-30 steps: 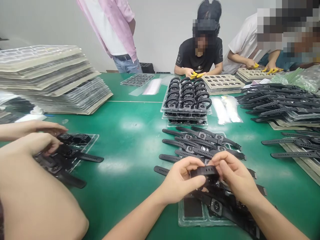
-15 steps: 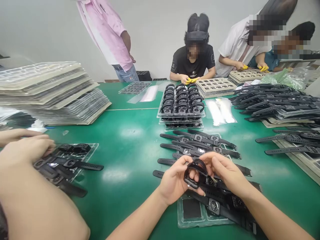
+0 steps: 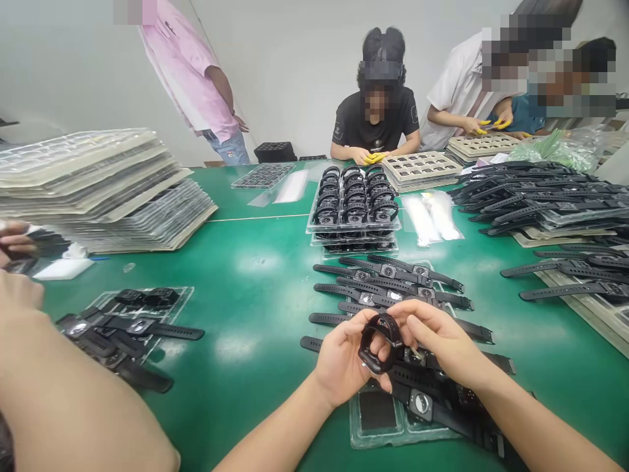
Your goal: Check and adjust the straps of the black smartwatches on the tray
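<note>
Above a clear tray (image 3: 358,438), my left hand (image 3: 338,364) grips a black smartwatch (image 3: 372,359) whose strap is bent round into a loop. Fingers of that hand show through the loop. From the other side, my right hand (image 3: 439,333) has its fingers curled at the strap; the fingertips are partly hidden behind it. Under and around both hands, several smartwatches with straight straps (image 3: 421,403) lie across the tray, backs up. A dark square pad shows in one of the tray's compartments.
A co-worker's arm (image 3: 73,400) reaches in at the left beside another tray of watches (image 3: 140,326). Stacked trays (image 3: 122,196) stand behind it. Trays of looped watches (image 3: 354,211) are ahead; watch piles (image 3: 555,196) lie right. Co-workers with yellow finger covers sit opposite.
The strap loop looks rounder and more closed, with the watch turned slightly in my hands. The co-worker's hand at the left has pulled back from its tray.
</note>
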Demonstrator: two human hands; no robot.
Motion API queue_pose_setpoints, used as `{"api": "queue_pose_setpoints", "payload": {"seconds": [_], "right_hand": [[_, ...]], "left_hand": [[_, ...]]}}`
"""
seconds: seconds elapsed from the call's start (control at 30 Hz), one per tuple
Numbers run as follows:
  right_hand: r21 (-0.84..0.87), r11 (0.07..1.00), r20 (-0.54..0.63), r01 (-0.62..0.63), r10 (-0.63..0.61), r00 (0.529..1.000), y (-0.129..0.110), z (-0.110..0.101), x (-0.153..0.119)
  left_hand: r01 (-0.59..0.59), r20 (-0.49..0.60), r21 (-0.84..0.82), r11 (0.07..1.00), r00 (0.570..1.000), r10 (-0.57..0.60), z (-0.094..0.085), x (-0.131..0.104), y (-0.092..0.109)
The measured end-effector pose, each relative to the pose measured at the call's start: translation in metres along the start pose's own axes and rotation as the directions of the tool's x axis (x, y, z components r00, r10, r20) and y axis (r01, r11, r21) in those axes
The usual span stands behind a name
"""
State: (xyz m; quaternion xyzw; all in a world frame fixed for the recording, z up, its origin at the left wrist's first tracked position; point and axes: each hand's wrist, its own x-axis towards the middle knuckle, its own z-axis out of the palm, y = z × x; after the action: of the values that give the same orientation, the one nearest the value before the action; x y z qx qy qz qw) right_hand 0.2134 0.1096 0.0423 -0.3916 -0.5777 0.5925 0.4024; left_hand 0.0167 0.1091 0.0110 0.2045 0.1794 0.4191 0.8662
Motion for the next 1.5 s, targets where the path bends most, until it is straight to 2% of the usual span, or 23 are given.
{"api": "queue_pose_setpoints", "payload": {"seconds": [0.17,0.3,0.4,0.47,0.57,0.67,0.73,0.8,0.93,1.0,1.17,1.3,1.43,1.5], "right_hand": [[-0.019,1.0,0.097,0.001,0.001,0.995,-0.006,0.0,0.0],[-0.23,0.971,0.081,-0.069,0.09,0.993,-0.008,0.001,0.0],[-0.328,0.944,0.086,-0.038,0.069,0.994,-0.007,-0.001,0.001],[-0.375,0.927,0.079,0.014,0.017,0.997,-0.007,-0.003,0.0],[-0.382,0.923,0.13,0.05,0.001,0.992,-0.011,-0.006,-0.006],[-0.274,0.961,0.164,0.036,0.009,0.986,-0.014,-0.006,-0.011],[-0.158,0.987,0.133,0.014,0.007,0.991,-0.011,-0.006,-0.012],[-0.048,0.999,0.094,-0.008,0.012,0.995,-0.006,-0.008,-0.01],[0.108,0.992,0.102,-0.058,0.047,0.994,0.006,-0.013,-0.003],[0.138,0.984,0.143,-0.114,0.094,0.985,0.006,-0.013,-0.002],[0.042,0.973,0.221,-0.225,0.211,0.952,-0.009,-0.007,-0.003],[-0.032,0.983,0.262,-0.18,0.182,0.948,-0.014,-0.008,-0.005],[-0.06,0.994,0.259,-0.087,0.099,0.961,-0.013,-0.008,-0.007],[-0.13,0.989,0.206,-0.074,0.1,0.974,-0.013,-0.006,-0.007]], "left_hand": [[-0.028,-0.036,0.084,0.996,0.999,0.031,0.002,-0.001,0.0],[-0.14,-0.004,0.252,0.958,0.989,0.145,0.006,-0.006,0.001],[-0.183,0.06,0.387,0.904,0.983,0.174,0.006,-0.009,0.007],[-0.236,0.079,0.51,0.827,0.97,0.228,0.004,-0.01,0.014],[-0.32,0.098,0.627,0.711,0.937,0.335,0.001,-0.011,0.028],[-0.319,0.157,0.683,0.656,0.943,0.295,0.002,-0.013,0.035],[-0.332,0.198,0.718,0.612,0.94,0.277,0.006,-0.016,0.034],[-0.385,0.241,0.773,0.505,0.914,0.327,0.011,-0.021,0.031],[-0.493,0.379,0.848,0.194,0.82,0.428,0.019,-0.027,0.025],[-0.517,0.416,0.844,0.144,0.8,0.433,0.02,-0.027,0.024],[-0.486,0.418,0.872,0.055,0.799,0.432,0.017,-0.024,0.025],[-0.496,0.464,0.867,-0.047,0.769,0.439,0.018,-0.023,0.026],[-0.523,0.539,0.836,-0.169,0.721,0.436,0.015,-0.02,0.024],[-0.562,0.631,0.775,-0.289,0.657,0.413,0.01,-0.018,0.02]]}}
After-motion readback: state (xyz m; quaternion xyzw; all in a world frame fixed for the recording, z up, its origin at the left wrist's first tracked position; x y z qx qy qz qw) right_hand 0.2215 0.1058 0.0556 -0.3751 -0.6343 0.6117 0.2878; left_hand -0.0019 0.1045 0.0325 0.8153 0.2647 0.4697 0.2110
